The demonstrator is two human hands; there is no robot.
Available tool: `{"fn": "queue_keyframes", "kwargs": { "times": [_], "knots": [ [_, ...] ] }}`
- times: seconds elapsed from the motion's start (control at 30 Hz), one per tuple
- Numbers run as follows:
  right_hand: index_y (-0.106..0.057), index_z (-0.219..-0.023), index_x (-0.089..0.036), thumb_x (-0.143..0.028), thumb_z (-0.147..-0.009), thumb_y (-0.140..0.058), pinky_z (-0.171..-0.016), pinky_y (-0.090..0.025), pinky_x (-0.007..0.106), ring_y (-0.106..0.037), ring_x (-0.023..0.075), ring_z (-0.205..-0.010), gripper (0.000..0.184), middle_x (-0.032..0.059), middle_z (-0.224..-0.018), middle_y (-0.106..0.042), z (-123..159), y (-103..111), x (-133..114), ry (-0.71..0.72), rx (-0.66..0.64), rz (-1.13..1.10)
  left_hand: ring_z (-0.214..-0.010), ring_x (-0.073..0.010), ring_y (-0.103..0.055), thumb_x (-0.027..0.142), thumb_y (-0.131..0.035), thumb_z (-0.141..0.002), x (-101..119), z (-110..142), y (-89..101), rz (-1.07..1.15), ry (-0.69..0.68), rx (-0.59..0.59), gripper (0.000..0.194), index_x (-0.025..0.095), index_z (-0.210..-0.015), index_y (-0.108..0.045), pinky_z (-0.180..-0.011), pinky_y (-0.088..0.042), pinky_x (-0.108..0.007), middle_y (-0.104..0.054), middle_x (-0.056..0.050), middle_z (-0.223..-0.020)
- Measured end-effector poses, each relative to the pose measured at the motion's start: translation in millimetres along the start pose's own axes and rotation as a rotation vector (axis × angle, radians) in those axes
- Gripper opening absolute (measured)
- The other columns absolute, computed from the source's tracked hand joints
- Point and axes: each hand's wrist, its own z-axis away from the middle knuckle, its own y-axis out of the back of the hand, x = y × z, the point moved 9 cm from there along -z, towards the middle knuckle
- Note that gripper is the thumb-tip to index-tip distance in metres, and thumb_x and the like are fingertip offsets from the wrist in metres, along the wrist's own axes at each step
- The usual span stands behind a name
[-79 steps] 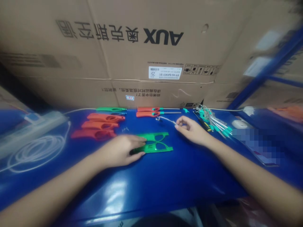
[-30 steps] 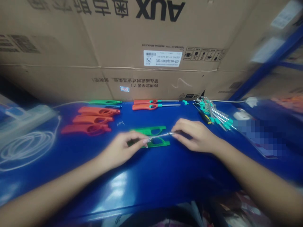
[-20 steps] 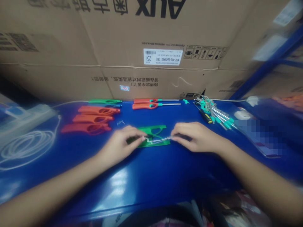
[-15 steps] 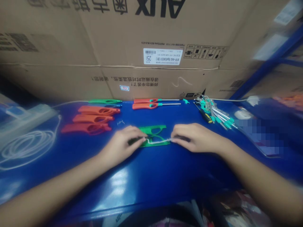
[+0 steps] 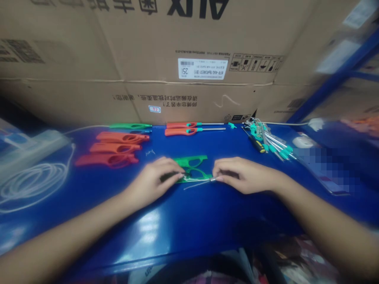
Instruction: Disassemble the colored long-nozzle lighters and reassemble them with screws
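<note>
Two halves of a green lighter shell [image 5: 191, 161] lie on the blue table between my hands. My left hand [image 5: 161, 173] is closed in a pinch at the shell's left end, on a small dark part that is mostly hidden. From there a thin white wire [image 5: 197, 180] runs right. My right hand [image 5: 241, 173] pinches a thin metal tube [image 5: 212, 179], whose end shows at the fingertips where the wire meets it. A second thin, pale strand [image 5: 195, 185] sticks out leftward from that end, hanging free at its tip.
Orange lighter shells [image 5: 118, 148] lie at left, with two assembled orange lighters [image 5: 181, 131] behind. Back right are metal tubes with teal ends [image 5: 274, 144] and a yellow-black screwdriver [image 5: 257, 144]. A coiled white cable [image 5: 35, 183] is far left; a cardboard box [image 5: 142, 59] stands behind.
The pale strand at my right fingertips has come away from the white wire and points down-left. My right hand has shifted slightly; my left hand stays in place.
</note>
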Motion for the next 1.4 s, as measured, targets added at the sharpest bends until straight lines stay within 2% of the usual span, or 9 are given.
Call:
{"fn": "queue_keyframes", "kwargs": {
  "times": [0.23, 0.7, 1.0, 1.27, 1.4],
  "knots": [
    [-0.062, -0.096, -0.02, -0.027, -0.099, -0.053, -0.068, -0.04, 0.026, -0.058, 0.014, -0.078, 0.011, 0.0018, -0.093, -0.066, -1.6, 0.7, 4.3, -0.04, 0.018, 0.142, -0.096, -0.0192, -0.066, 0.027, -0.061, -0.098, -2.6, 0.0, -1.9, -0.027, -0.012, 0.0, 0.018, 0.02, -0.106, -0.075, -0.087, -0.054, -0.035, -0.072, -0.007, -0.101],
    [-0.064, -0.096, -0.021, -0.025, -0.098, -0.055, -0.067, -0.04, 0.027, -0.061, 0.0153, -0.078, 0.01, 0.0016, -0.092, -0.068, -0.8, 0.7, 5.8, -0.033, 0.026, 0.304, -0.091, -0.0201, -0.065, 0.025, -0.061, -0.097, 0.0, -1.4, -6.3, -0.087, -0.077, -0.003, 0.017, 0.018, -0.105, -0.074, -0.084, -0.053, -0.035, -0.075, -0.007, -0.097],
    [-0.068, -0.091, -0.019, -0.021, -0.096, -0.056, -0.071, -0.043, 0.029, -0.062, 0.0177, -0.084, 0.013, 0.0039, -0.088, -0.067, -4.1, -1.1, 0.9, -0.001, 0.028, 0.346, -0.088, -0.02, -0.064, 0.026, -0.061, -0.098, -0.7, -1.4, -6.6, -0.088, -0.067, 0.002, 0.018, 0.018, -0.106, -0.075, -0.08, -0.053, -0.034, -0.075, -0.008, -0.095],
    [-0.069, -0.089, -0.02, -0.022, -0.095, -0.06, -0.069, -0.041, 0.03, -0.062, 0.019, -0.084, 0.011, 0.0033, -0.086, -0.069, -5.1, -2.3, 2.7, -0.035, 0.046, 0.377, -0.085, -0.0195, -0.065, 0.026, -0.06, -0.098, 2.1, -2.0, -5.4, -0.101, -0.075, 0.011, 0.019, 0.019, -0.104, -0.076, -0.078, -0.054, -0.034, -0.075, -0.008, -0.092],
    [-0.07, -0.094, -0.02, -0.022, -0.095, -0.059, -0.067, -0.042, 0.028, -0.063, 0.0173, -0.082, 0.011, 0.0036, -0.092, -0.069, -4.1, -0.9, 3.2, -0.081, 0.053, 0.338, -0.085, -0.0196, -0.065, 0.026, -0.061, -0.097, 1.9, -1.8, -5.1, -0.103, -0.074, 0.014, 0.018, 0.019, -0.104, -0.076, -0.078, -0.054, -0.033, -0.075, -0.008, -0.092]
  ]
}}
